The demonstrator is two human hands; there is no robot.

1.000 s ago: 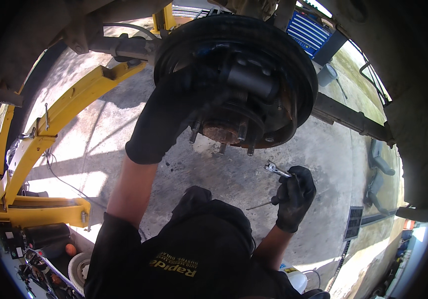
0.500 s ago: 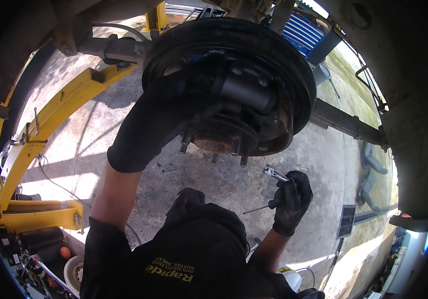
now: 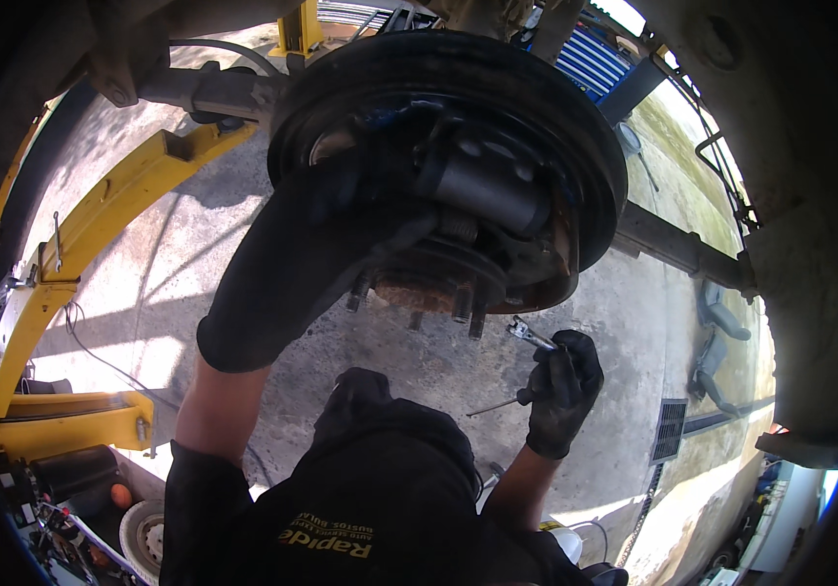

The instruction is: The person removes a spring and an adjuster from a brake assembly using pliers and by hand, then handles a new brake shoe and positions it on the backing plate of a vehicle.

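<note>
Above me hangs a drum brake assembly with a round black backing plate point(image 3: 594, 186), a dark cylinder point(image 3: 492, 190), a coil spring point(image 3: 458, 227) and a rusty hub point(image 3: 419, 296) with several studs. My left hand point(image 3: 370, 200), in a black glove, reaches into it beside the cylinder. Its fingers curl in near the spring; shadow hides what they grip. Lower right, clear of the hub, my right hand point(image 3: 565, 386), also gloved, is closed around a short silver rod with a notched end point(image 3: 531, 334). A thin screwdriver point(image 3: 495, 406) sticks out leftward from the same fist.
A yellow lift arm point(image 3: 97, 215) curves along the left. Axle bars point(image 3: 677, 239) flank the brake. Below lie a concrete floor point(image 3: 614, 322) with a drain grate point(image 3: 670, 430), and a wheel point(image 3: 145, 537) at lower left. A blue tool cabinet point(image 3: 590, 61) stands at the back.
My view has shifted slightly, so the brake looks a bit larger and lower. Both hands keep their holds; the right one appears slightly nearer the hub.
</note>
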